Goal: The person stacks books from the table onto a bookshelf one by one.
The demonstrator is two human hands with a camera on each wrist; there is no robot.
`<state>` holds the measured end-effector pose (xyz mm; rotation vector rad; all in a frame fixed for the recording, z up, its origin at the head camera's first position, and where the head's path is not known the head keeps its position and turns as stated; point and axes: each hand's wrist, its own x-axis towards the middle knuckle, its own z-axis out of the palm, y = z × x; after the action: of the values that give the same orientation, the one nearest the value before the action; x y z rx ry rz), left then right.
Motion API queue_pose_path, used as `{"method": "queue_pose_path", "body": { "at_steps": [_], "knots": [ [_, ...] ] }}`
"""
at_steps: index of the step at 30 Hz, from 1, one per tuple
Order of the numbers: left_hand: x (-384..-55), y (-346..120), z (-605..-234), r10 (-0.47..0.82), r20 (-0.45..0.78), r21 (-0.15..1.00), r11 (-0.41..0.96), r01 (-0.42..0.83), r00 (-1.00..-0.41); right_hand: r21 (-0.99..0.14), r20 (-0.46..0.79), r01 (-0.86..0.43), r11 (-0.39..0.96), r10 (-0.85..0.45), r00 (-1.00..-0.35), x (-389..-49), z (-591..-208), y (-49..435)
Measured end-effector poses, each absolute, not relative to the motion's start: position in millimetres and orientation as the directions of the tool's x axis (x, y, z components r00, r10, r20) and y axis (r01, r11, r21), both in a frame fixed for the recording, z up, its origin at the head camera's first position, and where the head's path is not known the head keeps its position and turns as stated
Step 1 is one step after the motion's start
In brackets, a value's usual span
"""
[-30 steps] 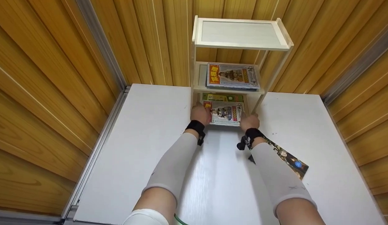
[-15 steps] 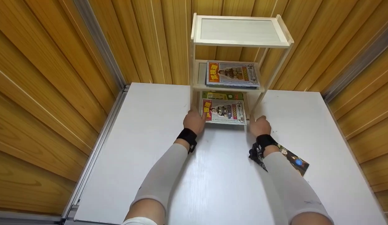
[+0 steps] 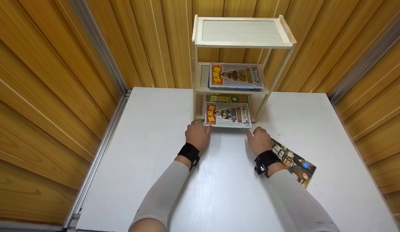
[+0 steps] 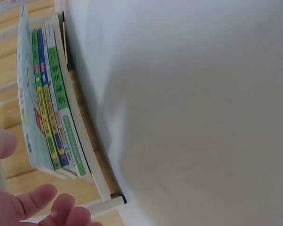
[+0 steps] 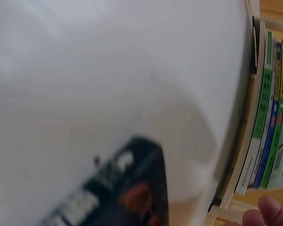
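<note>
A stack of books [image 3: 228,114] lies on the lowest shelf of a small pale rack, and its top book has a white cover with a red title strip. Several thin spines [image 4: 52,96], green, yellow, blue and white, show in the left wrist view. My left hand [image 3: 197,135] is at the stack's front left corner, fingers relaxed and holding nothing. Just in front of the right corner, my right hand [image 3: 259,140] has its thumb and fingers apart, with nothing between them. Its fingertips [image 5: 268,212] appear near the spines in the right wrist view.
The rack [image 3: 245,32] stands against the wood-panelled wall, with more books [image 3: 236,76] on its middle shelf. A dark-covered book [image 3: 295,162] lies on the white table [image 3: 219,193], partly under my right wrist and forearm. Panelled walls close in both sides.
Both hands have come off the lower shelf's sides and drawn back towards me. The right hand swung outward, then back in. The stack stays on its shelf.
</note>
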<state>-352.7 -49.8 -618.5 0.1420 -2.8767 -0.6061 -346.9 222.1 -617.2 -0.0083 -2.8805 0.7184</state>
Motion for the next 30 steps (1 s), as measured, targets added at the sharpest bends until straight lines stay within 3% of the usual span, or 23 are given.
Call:
{"method": "queue_pose_path", "body": {
  "at_steps": [12, 18, 24, 30],
  "knots": [
    [-330.6, -39.6, -612.3, -0.094, 0.174, 0.327, 0.945, -0.033, -0.980, -0.378, 0.198, -0.161, 0.912, -0.091, -0.976, -331.0, -628.3, 189.7],
    [-319.4, -28.4, -614.4, -0.096, 0.175, 0.289, 0.956, -0.042, -0.980, -0.390, 0.211, -0.180, 0.903, -0.103, -0.972, -332.4, -630.2, 186.7],
    [-312.5, -8.6, -622.3, 0.002, 0.160, 0.206, 0.978, 0.035, -0.987, -0.394, 0.203, -0.184, 0.900, -0.109, -0.973, -333.0, -627.1, 182.5],
    [-312.9, 2.3, -624.8, 0.042, 0.135, 0.204, 0.976, 0.069, -0.990, -0.390, 0.208, -0.194, 0.900, -0.119, -0.971, -331.8, -624.3, 176.7]
  ]
}}
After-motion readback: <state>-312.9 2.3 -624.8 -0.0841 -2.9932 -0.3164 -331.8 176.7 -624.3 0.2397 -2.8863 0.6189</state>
